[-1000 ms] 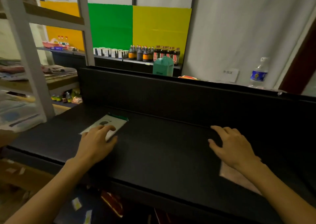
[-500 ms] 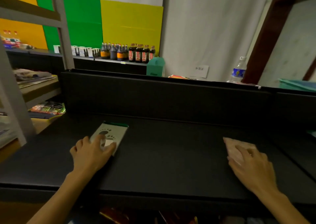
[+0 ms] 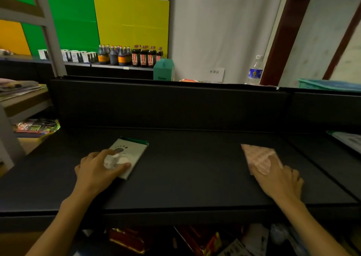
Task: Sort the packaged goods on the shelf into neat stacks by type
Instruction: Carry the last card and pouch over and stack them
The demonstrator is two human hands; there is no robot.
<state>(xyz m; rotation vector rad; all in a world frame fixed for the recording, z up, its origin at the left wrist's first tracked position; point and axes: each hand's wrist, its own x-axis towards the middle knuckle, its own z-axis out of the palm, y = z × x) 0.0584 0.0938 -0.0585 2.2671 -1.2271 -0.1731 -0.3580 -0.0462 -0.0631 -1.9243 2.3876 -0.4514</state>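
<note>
— Where are the packs relative to my hands on the black shelf (image 3: pixel 185 169)?

— Your left hand (image 3: pixel 95 172) lies on the near end of the white-and-green pack (image 3: pixel 132 154), toward the shelf's left; fingers are loosely bent over its face, thumb along its right edge, resting rather than clamping. The far end with the green strip sticks out past your fingertips. Your right hand (image 3: pixel 277 179) is toward the shelf's right, fingers straight and flat, pressing the near corner of the pink checked pack (image 3: pixel 256 154); most of that pack lies beyond the fingers, flat on the shelf.

— Any writing I can read?

— The white pack shows a grey footprint mark; its small text is too blurred. Behind the shelf's back wall, a white sign (image 3: pixel 216 73) carries "补货区".

— And the room?

— Beyond the back wall: a teal carton (image 3: pixel 163 70), a water bottle (image 3: pixel 254 71), dark sauce bottles (image 3: pixel 144 56) before green and yellow panels, a white curtain. More packets sit under the shelf.
</note>
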